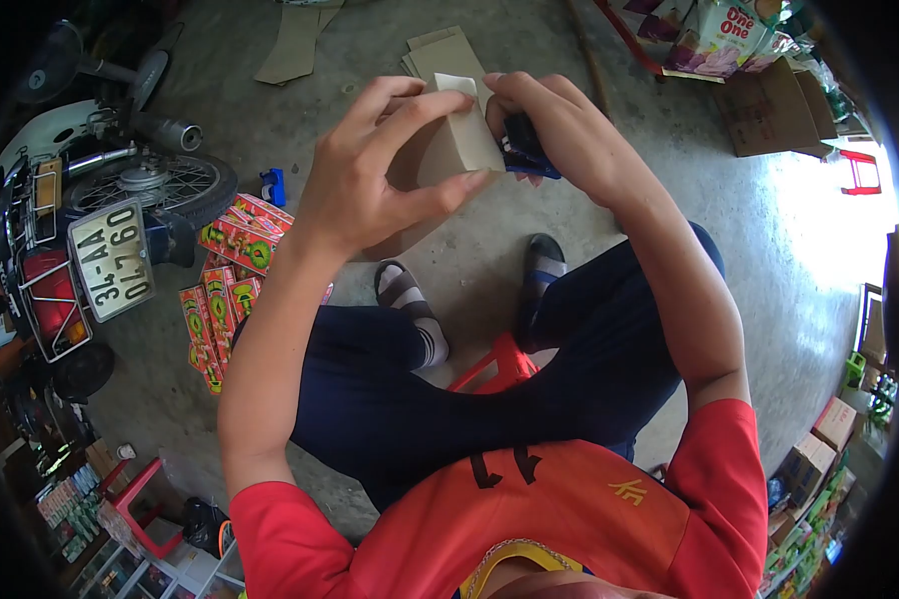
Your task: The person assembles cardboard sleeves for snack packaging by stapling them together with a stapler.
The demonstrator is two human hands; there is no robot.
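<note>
My left hand is wrapped around a folded piece of tan cardboard, thumb on the near edge and fingers over the top. The cardboard is bent into a box-like shape and held up above the floor. On its right side, my right hand grips a small dark blue tool against the cardboard's edge. The fingers partly cover this tool, so its exact kind is hidden. Beyond the cardboard, flat cardboard pieces lie on the concrete floor.
Red patterned boxes are piled on the floor at left, with a small blue object beside them. A parked motorbike stands farther left. A red stool is between my legs. An open carton sits at upper right.
</note>
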